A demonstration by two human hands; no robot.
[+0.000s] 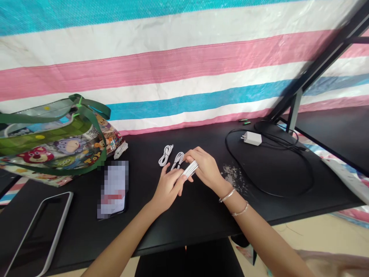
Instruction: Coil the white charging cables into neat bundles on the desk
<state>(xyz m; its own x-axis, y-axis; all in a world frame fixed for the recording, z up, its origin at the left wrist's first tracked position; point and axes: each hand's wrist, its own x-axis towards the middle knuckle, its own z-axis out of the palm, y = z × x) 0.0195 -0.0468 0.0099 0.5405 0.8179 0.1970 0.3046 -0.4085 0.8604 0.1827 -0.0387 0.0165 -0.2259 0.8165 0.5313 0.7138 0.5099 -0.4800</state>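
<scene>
Between my two hands, just above the black table (161,227), is a folded bundle of white cable (190,169). My left hand (168,188) grips its lower left end, with the thumb along it. The fingers of my right hand (206,165) are closed around its upper right end, and two bracelets circle that wrist. Just beyond my hands lie two more coiled white cables, one tied cable (165,155) to the left and another tied cable (178,159) partly hidden by my left hand.
Left are a phone (113,188), a larger white-edged device (43,231) and a patterned bag with green straps (66,142). Right are a white charger plug (252,138), a looped black cable (271,194), two small batteries (247,122) and a worn patch (233,177). Striped sheeting (184,69) hangs behind.
</scene>
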